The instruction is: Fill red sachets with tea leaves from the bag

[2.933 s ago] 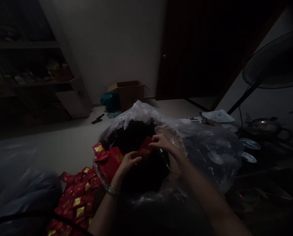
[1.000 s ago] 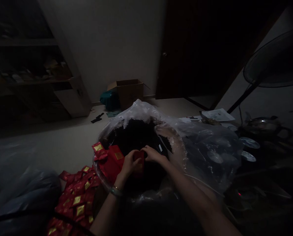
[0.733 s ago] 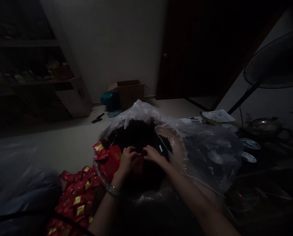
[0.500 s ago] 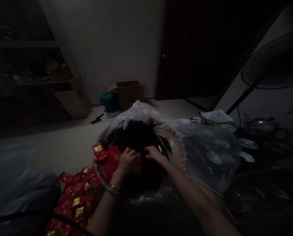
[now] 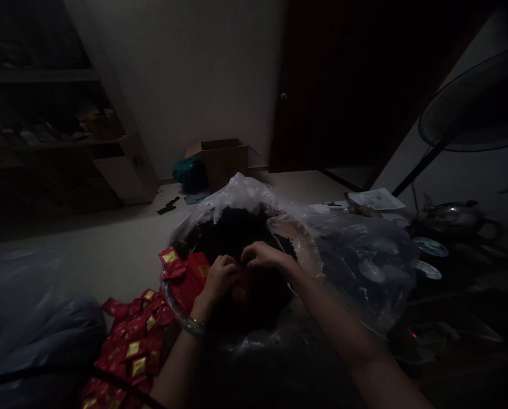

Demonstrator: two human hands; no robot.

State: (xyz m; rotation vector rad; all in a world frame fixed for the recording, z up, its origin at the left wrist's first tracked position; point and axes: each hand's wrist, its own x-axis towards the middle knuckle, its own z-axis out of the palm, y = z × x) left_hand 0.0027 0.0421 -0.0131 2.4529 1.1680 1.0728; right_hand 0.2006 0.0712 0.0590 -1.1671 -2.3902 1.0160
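Gripping the top of a dim red packet [image 5: 240, 291], the left hand [image 5: 222, 276] bends its fingers over the edge, while the right hand [image 5: 260, 255] curls in close beside it; whether the right fingertips pinch the packet, I cannot tell in this gloom. The hands are nearly together, and the packet lies below them, over dark loose material [image 5: 237, 227] inside a clear plastic liner [image 5: 241, 190]. At the left side of the liner sit larger red packaging [image 5: 192, 284] and a small gold-labelled packet [image 5: 171, 263], with a heap of red packets [image 5: 134, 341] lower down, outside it. Beyond the liner, a teal bundle [image 5: 189, 174] rests beside an open cardboard box [image 5: 224, 162]. To the right are a shiny teapot [image 5: 454, 218], two patterned dishes [image 5: 431, 246] and a fan [image 5: 467, 108].
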